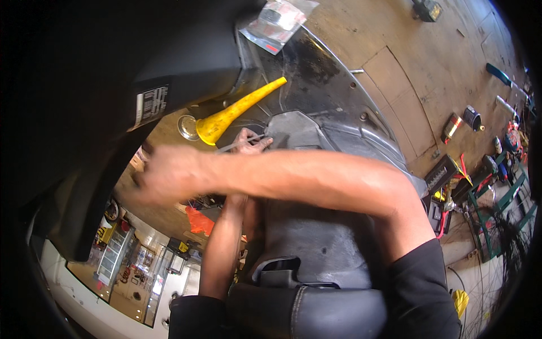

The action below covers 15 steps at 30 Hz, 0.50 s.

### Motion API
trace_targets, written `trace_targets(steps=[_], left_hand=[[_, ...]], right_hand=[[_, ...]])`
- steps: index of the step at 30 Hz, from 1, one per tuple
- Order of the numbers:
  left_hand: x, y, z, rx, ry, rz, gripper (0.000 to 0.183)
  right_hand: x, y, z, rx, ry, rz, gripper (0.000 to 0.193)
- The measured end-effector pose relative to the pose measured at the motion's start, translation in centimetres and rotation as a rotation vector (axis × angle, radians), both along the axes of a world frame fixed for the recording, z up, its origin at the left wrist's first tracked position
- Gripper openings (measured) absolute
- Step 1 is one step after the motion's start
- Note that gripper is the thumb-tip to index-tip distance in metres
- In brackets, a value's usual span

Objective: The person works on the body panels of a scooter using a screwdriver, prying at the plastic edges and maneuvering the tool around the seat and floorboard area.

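Observation:
My left hand (252, 142) is closed around a thin grey rod or tube (232, 146), low by the dark plastic body panel (293, 125) of a vehicle. Its forearm rises from below, partly behind my other arm. Stretched across in front, my right arm puts my right hand (169, 176) at the left, near the big black part. That hand is smeared by motion, so its fingers and anything in them cannot be made out. A yellow funnel (240, 110) lies just beyond my left hand, its wide end beside a round shiny metal piece (188, 127).
A clear plastic bag (278, 25) rests on the far end of the panel. Below me is a black stitched seat (339, 311). A large black part (186, 85) hangs close on the left. Cans (453, 127), tools and a green rack (508, 209) stand on the floor at right.

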State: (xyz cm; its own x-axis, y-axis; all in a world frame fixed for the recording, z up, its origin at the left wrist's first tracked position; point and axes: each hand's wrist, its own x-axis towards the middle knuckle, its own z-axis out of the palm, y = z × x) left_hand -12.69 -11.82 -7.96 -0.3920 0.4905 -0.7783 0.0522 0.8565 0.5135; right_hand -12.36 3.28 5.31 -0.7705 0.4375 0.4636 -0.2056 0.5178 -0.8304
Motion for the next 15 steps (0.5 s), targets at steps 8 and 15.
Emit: trace_targets(steps=[8, 15], left_hand=[[0.5, 0.8, -0.4, 0.011, 0.292, -0.363, 0.037], [0.1, 1.6, 0.7, 0.027, 0.372, -0.414, 0.04]], right_hand=[[1.3, -1.0, 4.3, 0.039, 0.292, -0.208, 0.011], [5.4, -2.2, 5.3, 0.024, 0.447, -0.276, 0.015]])
